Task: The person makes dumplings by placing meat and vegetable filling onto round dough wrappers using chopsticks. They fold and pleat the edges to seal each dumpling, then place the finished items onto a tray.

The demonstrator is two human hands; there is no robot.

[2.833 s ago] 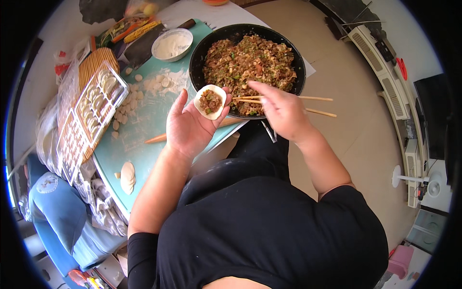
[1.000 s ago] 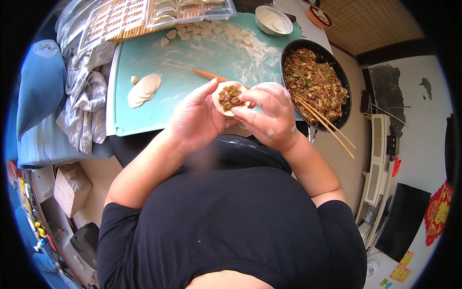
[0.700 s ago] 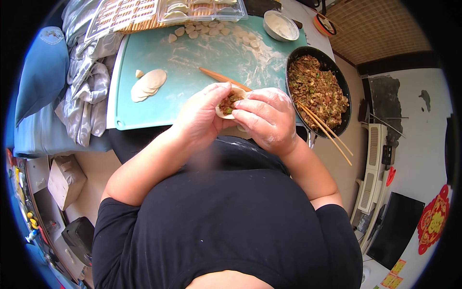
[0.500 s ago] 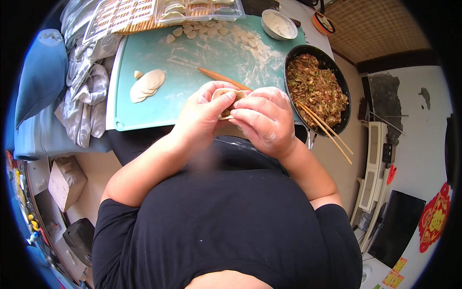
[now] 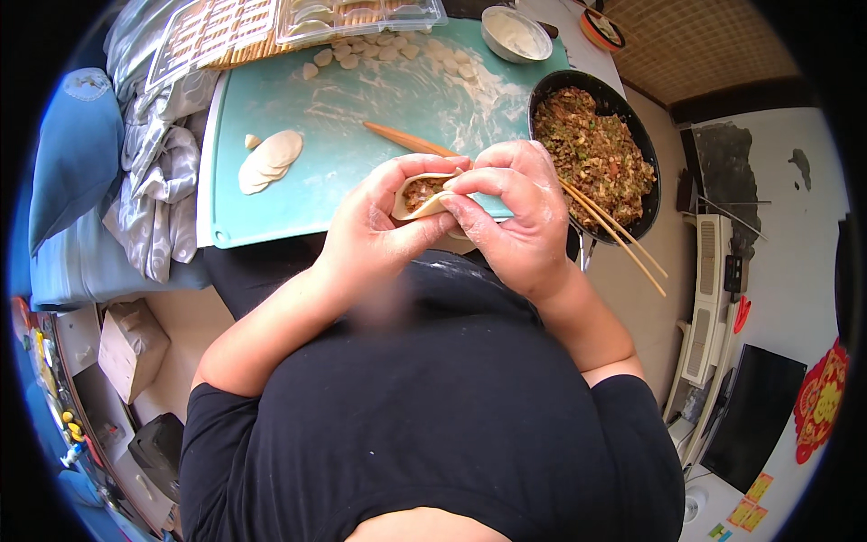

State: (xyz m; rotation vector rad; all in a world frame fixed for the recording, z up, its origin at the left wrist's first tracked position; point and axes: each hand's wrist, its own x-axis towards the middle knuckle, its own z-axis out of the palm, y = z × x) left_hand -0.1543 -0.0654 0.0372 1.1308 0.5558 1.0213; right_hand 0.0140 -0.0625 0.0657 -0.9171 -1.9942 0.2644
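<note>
Between my hands, just past the near edge of the green board (image 5: 289,194), is a dumpling (image 5: 423,193), its wrapper folded around brown meat filling that shows at the top. My left hand (image 5: 379,212) cups the wrapper with the thumb in front and fingers behind. At its right end, my floury right hand (image 5: 517,203) pinches the dough edge between thumb and forefinger. Beyond them a wooden rolling pin (image 5: 408,138) lies on the board, its right part hidden behind my hands. Flat round wrappers (image 5: 271,161) are stacked at the left, beside a small dough piece (image 5: 251,141).
A black pan of filling (image 5: 596,149) stands at the right, chopsticks (image 5: 623,235) jutting over its near rim. Small dough pieces (image 5: 388,52) lie on floury board at the back. Behind are a flour bowl (image 5: 517,34) and a clear compartment tray (image 5: 361,16) holding dumplings.
The dumpling has tilted, so its opening and filling now show more. My right hand has shifted its pinch to the right end, and my left thumb has moved lower along the front.
</note>
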